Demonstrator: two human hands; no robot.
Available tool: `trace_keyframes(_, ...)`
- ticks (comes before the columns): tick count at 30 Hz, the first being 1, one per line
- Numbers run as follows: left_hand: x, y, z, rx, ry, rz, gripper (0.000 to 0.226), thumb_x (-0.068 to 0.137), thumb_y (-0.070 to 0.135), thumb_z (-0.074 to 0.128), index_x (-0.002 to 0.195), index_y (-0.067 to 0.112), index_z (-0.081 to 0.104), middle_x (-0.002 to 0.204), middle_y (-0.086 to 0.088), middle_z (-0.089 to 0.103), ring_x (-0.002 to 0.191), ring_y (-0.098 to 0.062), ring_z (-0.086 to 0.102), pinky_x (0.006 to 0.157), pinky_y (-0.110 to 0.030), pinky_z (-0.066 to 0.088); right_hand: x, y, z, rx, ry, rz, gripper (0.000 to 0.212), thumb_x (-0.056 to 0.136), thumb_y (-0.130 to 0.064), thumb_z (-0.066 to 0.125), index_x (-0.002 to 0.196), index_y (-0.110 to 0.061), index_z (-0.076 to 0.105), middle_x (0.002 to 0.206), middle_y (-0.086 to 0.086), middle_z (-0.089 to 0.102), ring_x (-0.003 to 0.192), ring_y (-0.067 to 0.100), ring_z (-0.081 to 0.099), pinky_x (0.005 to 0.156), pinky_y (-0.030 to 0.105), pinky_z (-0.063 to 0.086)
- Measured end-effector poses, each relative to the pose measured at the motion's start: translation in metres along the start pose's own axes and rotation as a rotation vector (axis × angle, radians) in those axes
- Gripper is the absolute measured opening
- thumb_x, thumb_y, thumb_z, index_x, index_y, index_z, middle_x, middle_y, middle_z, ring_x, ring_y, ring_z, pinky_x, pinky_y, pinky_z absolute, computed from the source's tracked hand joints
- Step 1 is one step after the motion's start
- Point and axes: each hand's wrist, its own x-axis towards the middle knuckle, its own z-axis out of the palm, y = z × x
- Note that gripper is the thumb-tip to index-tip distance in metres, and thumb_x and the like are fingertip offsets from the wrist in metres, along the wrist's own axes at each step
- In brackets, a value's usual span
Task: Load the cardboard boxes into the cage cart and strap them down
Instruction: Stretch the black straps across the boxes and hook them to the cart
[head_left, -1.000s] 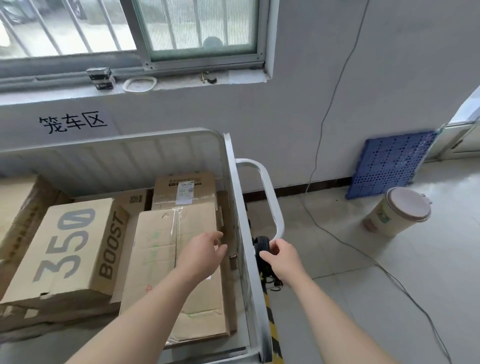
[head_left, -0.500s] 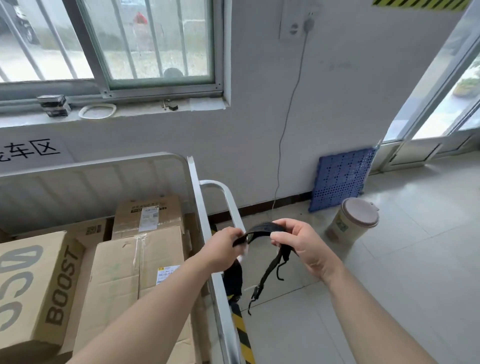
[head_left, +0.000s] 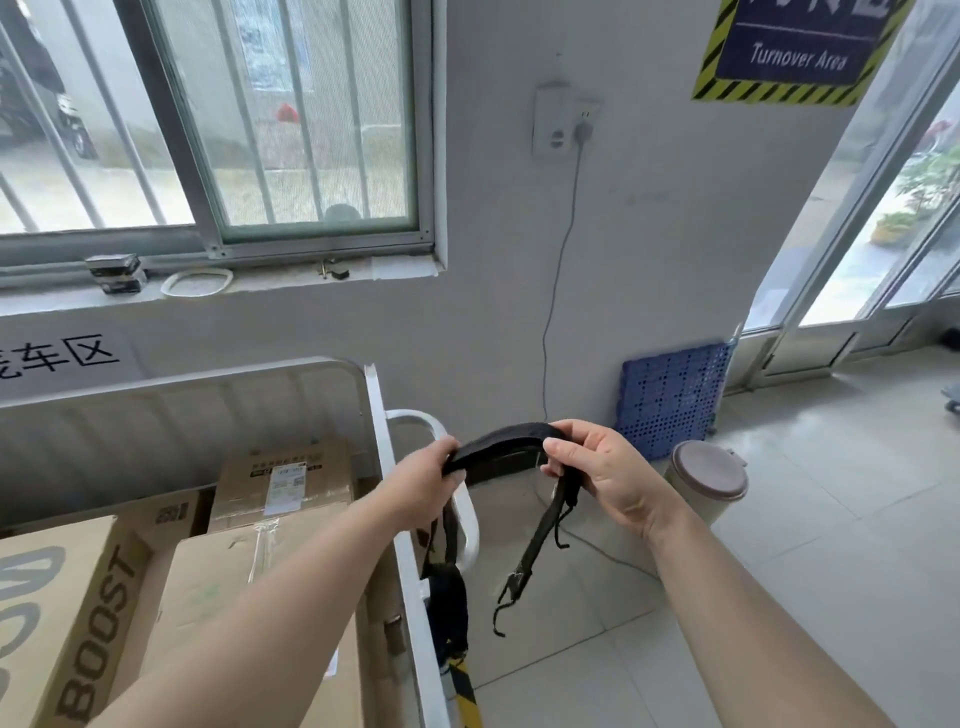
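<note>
In the head view, both bare forearms are extended forward and raised in front of the chest, just to the right of the cart's side rail. The left hand (head_left: 426, 486) is seen from its back, the fingers curled closed around one end of a black strap (head_left: 501, 444); the right hand (head_left: 605, 475) is turned palm inward, its thumb and fingers pinched closed on the same strap a little further along. Between the two hands the strap is held in a short upward arch. From the right hand a thinner length hangs down and ends in a metal hook (head_left: 511, 587) clear of the floor; from the left hand more strap drops to a dark bundle (head_left: 448, 605) beside the cart's white handle (head_left: 457, 514). The cart (head_left: 374, 415), a grey metal cage with a slatted back wall, is set against the wall under the window. Several cardboard boxes are held inside it: a box (head_left: 67, 623) printed "BOOST" at the left, a taped box (head_left: 244, 587) beside it under the left forearm, and a labelled box (head_left: 285, 483) behind, at the back wall. On the floor at the right, a lidded bucket (head_left: 706, 480) is stood before a blue perforated panel (head_left: 672, 397) leant on the wall.
</note>
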Motion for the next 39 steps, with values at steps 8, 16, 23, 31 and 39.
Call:
trace_keyframes(8,0.008,-0.008,-0.07,-0.025,0.335,-0.105,0.006,0.096,0.014,0.049,0.101,0.013,0.046,0.086,-0.009,0.061,0.07,-0.024,0.053,0.06,-0.033,0.041,0.017,-0.006,-0.007,-0.169,0.194,-0.118,0.012,0.093,-0.013,0.062,0.102,-0.014,0.069,0.077,-0.006,0.063,0.075,0.01,0.054,0.079,0.024,0.045)
trace_keyframes(16,-0.012,0.014,-0.145,0.137,0.652,0.115,0.013,0.091,0.008,0.061,0.101,0.01,0.054,0.086,-0.003,0.061,0.078,-0.026,0.057,0.07,-0.037,0.05,0.046,-0.024,0.025,-0.257,0.226,-0.232,0.011,0.091,-0.017,0.066,0.1,-0.024,0.067,0.088,-0.009,0.069,0.08,-0.001,0.061,0.069,0.006,0.045)
trace_keyframes(23,-0.039,-0.018,-0.2,0.438,0.751,0.021,0.013,0.087,0.024,0.068,0.097,0.016,0.068,0.09,-0.002,0.069,0.085,-0.027,0.062,0.072,-0.035,0.051,0.066,-0.027,0.061,-0.348,0.14,-0.169,0.009,0.085,-0.018,0.073,0.091,-0.022,0.068,0.087,-0.001,0.068,0.082,0.011,0.061,0.071,0.012,0.045)
trace_keyframes(31,-0.058,-0.07,-0.198,0.403,0.602,-0.103,0.015,0.083,0.037,0.066,0.085,0.022,0.067,0.078,0.005,0.065,0.08,-0.023,0.062,0.064,-0.029,0.047,0.073,0.025,0.109,-0.511,0.11,-0.021,0.012,0.086,-0.015,0.072,0.096,-0.018,0.068,0.086,-0.004,0.069,0.08,0.013,0.064,0.067,0.013,0.044)
trace_keyframes(39,-0.083,-0.13,-0.204,0.453,0.438,-0.301,0.057,0.073,0.075,0.06,0.072,0.018,0.056,0.068,0.004,0.058,0.067,-0.015,0.056,0.059,-0.03,0.047,0.059,0.092,0.147,-0.689,0.094,0.27,0.014,0.085,-0.01,0.069,0.089,-0.023,0.065,0.099,0.001,0.067,0.095,0.017,0.063,0.08,0.024,0.047)
